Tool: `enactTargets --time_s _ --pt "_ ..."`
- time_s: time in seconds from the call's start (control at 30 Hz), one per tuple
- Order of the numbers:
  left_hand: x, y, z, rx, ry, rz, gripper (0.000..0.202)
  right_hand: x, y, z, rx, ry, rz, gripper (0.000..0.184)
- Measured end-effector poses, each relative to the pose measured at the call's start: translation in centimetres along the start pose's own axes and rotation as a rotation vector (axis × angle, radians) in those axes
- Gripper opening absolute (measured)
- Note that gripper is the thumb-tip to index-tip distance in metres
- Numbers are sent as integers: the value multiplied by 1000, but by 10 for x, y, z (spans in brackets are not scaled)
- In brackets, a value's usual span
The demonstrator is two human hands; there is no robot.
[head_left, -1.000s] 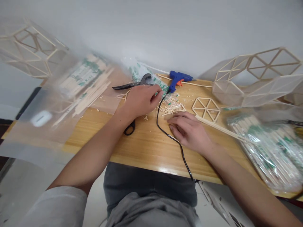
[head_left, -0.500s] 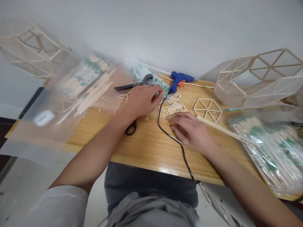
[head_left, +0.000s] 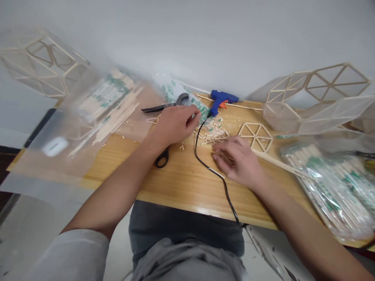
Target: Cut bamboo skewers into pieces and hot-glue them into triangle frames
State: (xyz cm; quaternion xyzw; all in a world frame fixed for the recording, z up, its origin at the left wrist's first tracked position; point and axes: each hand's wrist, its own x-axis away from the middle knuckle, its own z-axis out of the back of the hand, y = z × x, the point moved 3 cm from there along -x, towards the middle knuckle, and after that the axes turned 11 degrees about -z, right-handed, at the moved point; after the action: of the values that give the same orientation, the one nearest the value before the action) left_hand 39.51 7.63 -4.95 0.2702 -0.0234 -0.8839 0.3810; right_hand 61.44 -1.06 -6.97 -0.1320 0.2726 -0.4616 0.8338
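My left hand [head_left: 177,121] hovers over the middle of the table, its fingers curled in toward the thumb. Anything inside that grip is hidden. Beneath and behind it are black-handled pliers [head_left: 164,106], and a black scissor handle loop [head_left: 162,159] shows below the wrist. To its right lies a blue glue gun [head_left: 222,100] with an orange trigger and a black cord [head_left: 202,160]. My right hand [head_left: 241,160] is low over the table, fingers bent and thumb apart, with no clearly held thing. Beside it are long thin wooden sticks [head_left: 281,166] and a hexagonal stick frame [head_left: 256,136].
Small cut stick pieces [head_left: 212,134] lie scattered between the hands. Bagged sticks [head_left: 331,191] are at the right, more sticks in plastic [head_left: 108,97] at the left. Paper-covered stick frameworks [head_left: 319,97] stand at both sides. A white case [head_left: 55,146] lies at the left.
My right hand has shifted slightly right, its fingers a little more bent. My left hand stays nearly in place. The view has moved slightly.
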Motion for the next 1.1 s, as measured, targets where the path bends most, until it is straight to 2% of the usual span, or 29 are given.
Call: enactTargets --time_s 0.47,0.7,1.1 --pt "-1 2 1 2 -16 -6 25 -3 -5 0 -36 -63 -25 16" --pt "-1 4 1 -4 -10 -16 27 -3 -12 -5 -83 -126 33 35" --pt "-2 6 2 2 -29 -12 28 -7 -13 -8 -85 -84 41 20"
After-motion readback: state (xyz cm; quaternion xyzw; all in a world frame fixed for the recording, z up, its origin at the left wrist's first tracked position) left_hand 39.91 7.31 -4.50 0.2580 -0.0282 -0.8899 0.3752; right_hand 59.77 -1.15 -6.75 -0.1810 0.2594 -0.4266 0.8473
